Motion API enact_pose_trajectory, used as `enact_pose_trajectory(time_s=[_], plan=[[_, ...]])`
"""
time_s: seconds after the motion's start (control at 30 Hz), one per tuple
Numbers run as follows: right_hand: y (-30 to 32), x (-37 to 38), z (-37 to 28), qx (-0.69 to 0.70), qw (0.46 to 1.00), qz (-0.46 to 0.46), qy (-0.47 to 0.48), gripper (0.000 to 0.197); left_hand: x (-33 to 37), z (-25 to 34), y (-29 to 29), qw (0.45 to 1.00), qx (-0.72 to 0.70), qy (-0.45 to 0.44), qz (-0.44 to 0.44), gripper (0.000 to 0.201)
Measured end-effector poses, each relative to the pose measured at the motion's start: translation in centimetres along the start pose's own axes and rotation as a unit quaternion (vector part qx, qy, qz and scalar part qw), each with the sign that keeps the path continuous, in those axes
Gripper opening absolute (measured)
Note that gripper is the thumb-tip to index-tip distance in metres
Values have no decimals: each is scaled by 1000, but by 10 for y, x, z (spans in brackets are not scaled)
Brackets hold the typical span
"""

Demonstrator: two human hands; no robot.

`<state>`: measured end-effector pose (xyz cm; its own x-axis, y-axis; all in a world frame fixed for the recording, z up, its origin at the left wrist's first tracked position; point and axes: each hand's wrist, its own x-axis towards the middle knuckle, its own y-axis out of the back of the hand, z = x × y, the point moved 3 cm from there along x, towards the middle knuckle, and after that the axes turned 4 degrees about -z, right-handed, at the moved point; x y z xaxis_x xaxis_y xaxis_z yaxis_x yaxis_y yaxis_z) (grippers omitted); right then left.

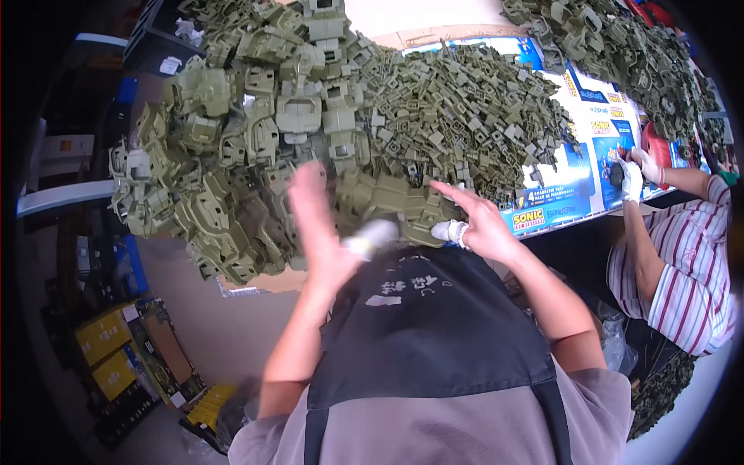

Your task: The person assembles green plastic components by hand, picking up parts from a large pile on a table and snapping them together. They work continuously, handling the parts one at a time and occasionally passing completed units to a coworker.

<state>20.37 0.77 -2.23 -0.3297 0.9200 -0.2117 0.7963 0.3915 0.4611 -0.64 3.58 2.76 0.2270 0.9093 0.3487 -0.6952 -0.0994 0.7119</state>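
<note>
Beside an olive plastic part (394,198), the blurred left hand (322,240) and right hand (485,227) have fingers apart from thumbs.

from my end i'm seeing olive green on the big molded parts (205,91) and the small pieces (457,108) alike. printed sheet (606,149) is blue and white, apron (434,333) black with pale marks, co-worker's shirt (690,291) white with dark reddish stripes, some boxes (106,339) yellow.

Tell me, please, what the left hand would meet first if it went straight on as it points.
The left hand, pointing forward, would probably meet the heaped large olive-green parts first, though motion blur leaves the depth unclear.
</note>
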Motion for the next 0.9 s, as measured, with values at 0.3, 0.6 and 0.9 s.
enact_pose_trajectory(time_s=[0.3, 0.6, 0.9], plan=[[-17, -23, 1, -126, 978, -159, 51, 46, -36, -14, -55, 874, -73, -37, -479, 64], [-31, -18, 14, 42, 989, -138, -42, 44, -38, -14, -55, 874, -61, -22, -482, 64], [-15, -28, 53, 172, 974, -126, -72, 52, -38, -60, -8, 821, -349, 216, -397, 105]])
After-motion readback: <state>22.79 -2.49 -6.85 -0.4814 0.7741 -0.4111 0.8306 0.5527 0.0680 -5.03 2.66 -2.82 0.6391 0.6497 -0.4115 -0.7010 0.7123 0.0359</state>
